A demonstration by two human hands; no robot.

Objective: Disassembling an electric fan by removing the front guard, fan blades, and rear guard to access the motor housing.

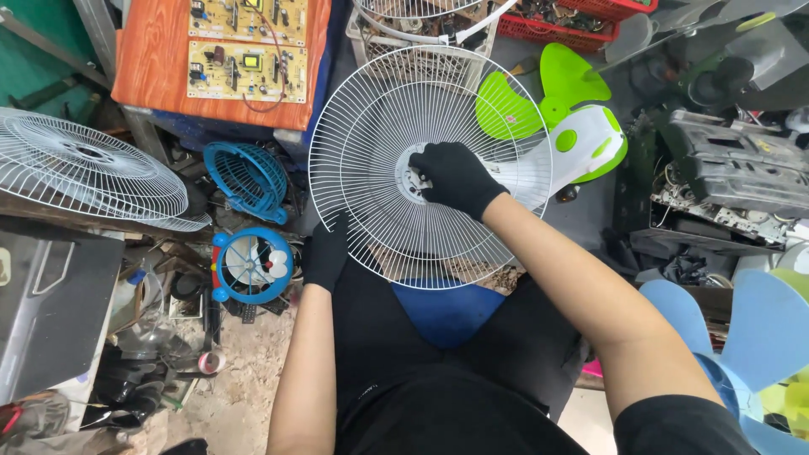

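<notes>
A round white wire fan guard [379, 126] stands tilted in front of me, above my lap. My left hand [325, 251], in a black glove, grips its lower left rim. My right hand [456, 176], also gloved in black, reaches into the guard and presses on the white hub [410, 179] at its centre. Behind the guard sits a white and green fan motor housing [587, 145] with green blades [539, 88].
A second white guard [84, 168] lies at the left. A small blue guard [246, 175] and a little blue fan [251, 265] sit near my left hand. Circuit boards [246, 44] rest on an orange table. Grey machine parts [733, 160] and blue blades [750, 329] crowd the right.
</notes>
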